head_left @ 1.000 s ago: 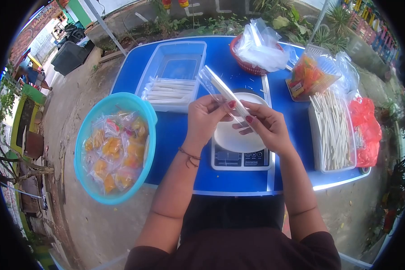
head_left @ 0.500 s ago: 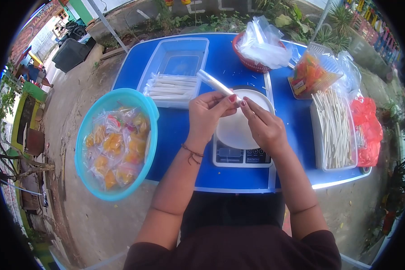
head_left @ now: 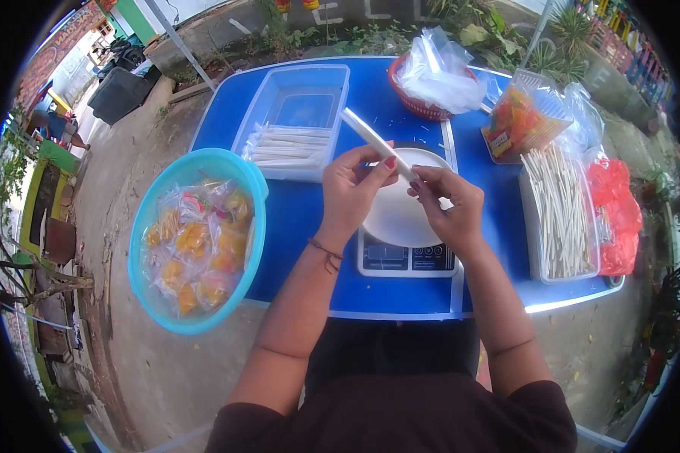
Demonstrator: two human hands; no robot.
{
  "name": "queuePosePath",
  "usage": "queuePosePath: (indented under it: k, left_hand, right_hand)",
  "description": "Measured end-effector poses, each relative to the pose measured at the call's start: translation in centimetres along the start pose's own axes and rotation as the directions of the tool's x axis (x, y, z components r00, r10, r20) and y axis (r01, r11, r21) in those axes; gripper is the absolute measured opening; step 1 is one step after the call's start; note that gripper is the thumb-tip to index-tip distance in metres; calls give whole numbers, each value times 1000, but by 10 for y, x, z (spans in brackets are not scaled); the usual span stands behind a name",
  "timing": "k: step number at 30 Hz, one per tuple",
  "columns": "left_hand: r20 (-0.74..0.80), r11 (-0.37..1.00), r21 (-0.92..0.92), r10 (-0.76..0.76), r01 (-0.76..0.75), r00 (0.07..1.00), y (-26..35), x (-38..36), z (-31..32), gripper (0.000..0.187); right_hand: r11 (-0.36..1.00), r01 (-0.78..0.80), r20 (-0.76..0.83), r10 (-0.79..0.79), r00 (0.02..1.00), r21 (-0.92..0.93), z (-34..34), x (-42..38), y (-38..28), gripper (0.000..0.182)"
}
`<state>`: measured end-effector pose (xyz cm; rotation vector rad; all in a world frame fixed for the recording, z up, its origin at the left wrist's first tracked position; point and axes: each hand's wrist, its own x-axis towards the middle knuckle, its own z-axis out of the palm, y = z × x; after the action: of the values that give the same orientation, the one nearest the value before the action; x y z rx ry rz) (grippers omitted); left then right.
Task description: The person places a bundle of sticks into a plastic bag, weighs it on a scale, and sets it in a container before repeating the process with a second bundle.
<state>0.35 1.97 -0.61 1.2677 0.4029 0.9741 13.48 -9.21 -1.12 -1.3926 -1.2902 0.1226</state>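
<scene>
A slim, plastic-wrapped bundle of white sticks (head_left: pixel 366 134) slants up to the left between both hands. My left hand (head_left: pixel 351 185) pinches its middle, thumb on top. My right hand (head_left: pixel 453 204) has its fingertips closed at the lower end. Right below them is a kitchen scale (head_left: pixel 385 264) with a round white plate (head_left: pixel 397 219) on it. Similar wrapped bundles (head_left: pixel 291 146) lie in the near end of a clear plastic box (head_left: pixel 340 83) at the back left. To the right, an open container (head_left: pixel 535 249) is full of loose white sticks (head_left: pixel 559 211).
At left, a turquoise basin (head_left: pixel 140 275) holds several bags of orange food. A red basket (head_left: pixel 431 111) of clear plastic bags stands at the back. Behind the sticks is a clear tub (head_left: pixel 533 113) with orange and red contents; a red plastic bag (head_left: pixel 616 219) sits at far right.
The bundle now tilts more steeply, its top end slightly further right. My right hand has turned, its fingers curling more around the lower end. My left hand still pinches the middle.
</scene>
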Motion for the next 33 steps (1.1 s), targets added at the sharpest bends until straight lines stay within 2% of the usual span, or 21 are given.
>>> queuePosePath:
  k: [3, 7, 8, 12, 13, 17, 20, 23, 24, 25, 28, 29, 31, 33]
  left_hand:
    - [8, 997, 58, 43, -43, 999, -7, 2, -5, 25]
    - [23, 999, 1, 43, -43, 999, -6, 2, -4, 28]
    - [24, 999, -10, 33, -33, 999, -5, 1, -3, 31]
    - [-17, 995, -10, 102, -102, 995, -8, -1, 0, 49]
    - [-15, 994, 0, 112, -112, 994, -10, -1, 1, 62]
    - [-42, 882, 290, 400, -372, 916, -12, -5, 8, 74]
    - [25, 640, 525, 647, -561, 762, -16, 0, -1, 76]
    - [87, 447, 704, 717, -552, 691, -10, 4, -16, 74]
    - [123, 369, 753, 734, -544, 668, -7, 7, -20, 72]
    - [105, 324, 773, 783, -546, 613, -9, 13, -25, 58]
    - [108, 128, 944, 751, -304, 652, 3, 16, -41, 45]
    - [46, 168, 955, 733, -246, 679, -5, 20, -48, 39]
    - [10, 107, 987, 708, -122, 706, -8, 21, -57, 40]
    - [-36, 76, 997, 683, -22, 730, -12, 22, -63, 41]
  right_hand:
    - [997, 28, 12, -27, 1000, -78, -2, 1, 1, 23]
    - [976, 175, -44, -182, 982, -128, -1, 6, -6, 23]
    - [979, 167, -46, -174, 984, -120, -1, 6, -7, 22]
    - [988, 135, -51, -139, 989, -70, -2, 4, -5, 16]
    - [990, 128, -50, -130, 990, -51, -1, 3, -3, 14]
    - [995, 92, -11, -92, 996, -37, 3, 8, -5, 14]
    - [997, -39, -9, 39, 999, 68, 15, 8, -6, 15]
    - [986, -127, 58, 121, 991, 107, 26, 19, -6, 16]
    - [990, -110, 74, 104, 992, 84, 30, 27, -8, 16]
    - [994, -94, 90, 88, 992, 60, 36, 40, -10, 16]
    - [999, 4, 111, -9, 994, 43, 64, 79, -15, 20]
    - [999, 43, 142, -44, 989, 16, 76, 93, -11, 21]
    - [992, 125, 204, -117, 972, -26, 108, 117, 4, 22]
    - [989, 126, 275, -99, 956, -83, 140, 138, 7, 21]
